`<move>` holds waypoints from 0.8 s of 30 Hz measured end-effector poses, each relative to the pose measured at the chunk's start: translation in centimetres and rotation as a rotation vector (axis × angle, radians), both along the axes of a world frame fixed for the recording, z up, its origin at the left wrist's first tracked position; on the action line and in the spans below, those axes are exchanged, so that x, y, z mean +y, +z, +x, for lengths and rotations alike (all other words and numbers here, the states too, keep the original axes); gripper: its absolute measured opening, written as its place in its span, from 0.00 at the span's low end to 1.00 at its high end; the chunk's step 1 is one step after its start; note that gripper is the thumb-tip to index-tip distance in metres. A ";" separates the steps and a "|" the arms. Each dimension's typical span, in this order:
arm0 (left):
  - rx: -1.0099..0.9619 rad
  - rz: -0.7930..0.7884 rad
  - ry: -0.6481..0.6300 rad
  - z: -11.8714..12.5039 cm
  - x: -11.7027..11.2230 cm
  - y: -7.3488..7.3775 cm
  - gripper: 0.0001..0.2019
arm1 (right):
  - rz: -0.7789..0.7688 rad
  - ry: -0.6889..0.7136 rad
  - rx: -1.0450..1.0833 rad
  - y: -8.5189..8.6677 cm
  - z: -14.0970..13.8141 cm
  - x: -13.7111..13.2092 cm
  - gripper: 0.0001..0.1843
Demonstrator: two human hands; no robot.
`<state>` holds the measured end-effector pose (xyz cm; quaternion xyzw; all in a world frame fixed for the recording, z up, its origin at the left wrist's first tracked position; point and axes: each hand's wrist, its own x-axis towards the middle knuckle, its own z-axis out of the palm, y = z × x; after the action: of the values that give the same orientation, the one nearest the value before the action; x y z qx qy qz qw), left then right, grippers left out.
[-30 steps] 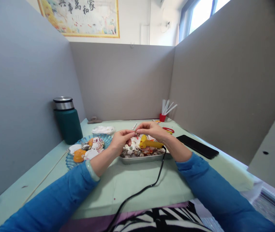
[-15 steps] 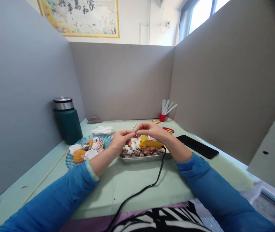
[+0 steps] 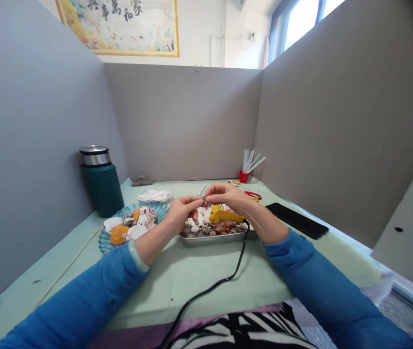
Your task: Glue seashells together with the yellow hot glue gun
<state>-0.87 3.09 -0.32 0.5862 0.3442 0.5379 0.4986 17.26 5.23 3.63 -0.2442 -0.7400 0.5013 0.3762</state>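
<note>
My left hand [image 3: 183, 212] and my right hand [image 3: 227, 198] meet fingertip to fingertip above a metal tray [image 3: 206, 241]. Both are closed in a pinch on something small, mostly hidden between the fingers; its kind does not show. Below them the tray holds many seashells [image 3: 199, 228]. A yellow glue gun [image 3: 226, 215] lies across the shells, under my right hand, its black cord [image 3: 224, 280] running down towards me. To the left, a blue scalloped dish [image 3: 105, 244] carries white, orange and striped shells [image 3: 119, 234].
A green bottle [image 3: 102, 189] stands at the left wall. Behind the dish is a white bundle [image 3: 154, 195]. Farther back are a clip [image 3: 142, 181] and a red cup of white sticks [image 3: 244, 177]. Red-handled scissors [image 3: 253, 195] and a black phone [image 3: 296, 220] lie right. Grey panels [image 3: 184, 121] enclose the table.
</note>
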 end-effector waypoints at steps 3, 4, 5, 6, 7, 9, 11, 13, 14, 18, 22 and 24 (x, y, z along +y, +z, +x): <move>-0.014 0.002 -0.006 0.0 0.0 0.0 0.14 | -0.016 0.015 0.014 -0.1 0.0 0.1 0.10; -0.018 -0.001 -0.002 0.0 0.0 0.0 0.14 | -0.026 0.016 0.021 -0.2 -0.1 0.1 0.10; -0.022 -0.003 0.003 0.0 0.0 0.0 0.14 | -0.037 0.014 0.028 -0.3 -0.1 0.1 0.10; -0.023 -0.005 0.007 0.0 0.1 0.0 0.14 | -0.046 0.009 0.035 -0.3 -0.2 0.1 0.11; -0.023 -0.007 0.010 0.0 0.1 0.0 0.14 | -0.052 0.004 0.043 -0.4 -0.2 0.1 0.11; -0.023 -0.008 0.009 0.0 0.1 -0.1 0.14 | -0.055 0.002 0.055 -0.5 -0.3 0.1 0.11; -0.024 -0.011 0.005 0.0 0.2 -0.1 0.14 | -0.053 0.005 0.057 -0.6 -0.4 0.2 0.12; -0.030 -0.013 0.004 0.0 0.1 0.0 0.14 | -0.049 -0.006 0.047 -0.6 -0.4 0.2 0.12; -0.033 -0.013 0.006 0.0 0.1 0.0 0.14 | -0.048 -0.016 0.042 -0.6 -0.4 0.2 0.12; -0.038 -0.016 0.014 0.1 0.0 0.0 0.14 | -0.041 -0.039 0.033 -0.5 -0.5 -0.1 0.13; -0.064 -0.029 0.000 -0.1 0.3 -0.1 0.15 | -0.018 -0.036 0.016 -0.4 -0.5 -0.3 0.14; -0.079 -0.029 -0.012 -0.1 0.3 -0.1 0.15 | -0.015 -0.053 0.013 -0.3 -0.4 -0.1 0.15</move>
<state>-0.99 3.42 -0.45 0.5591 0.3286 0.5526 0.5234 16.81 5.13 3.32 -0.2631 -0.7270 0.4984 0.3924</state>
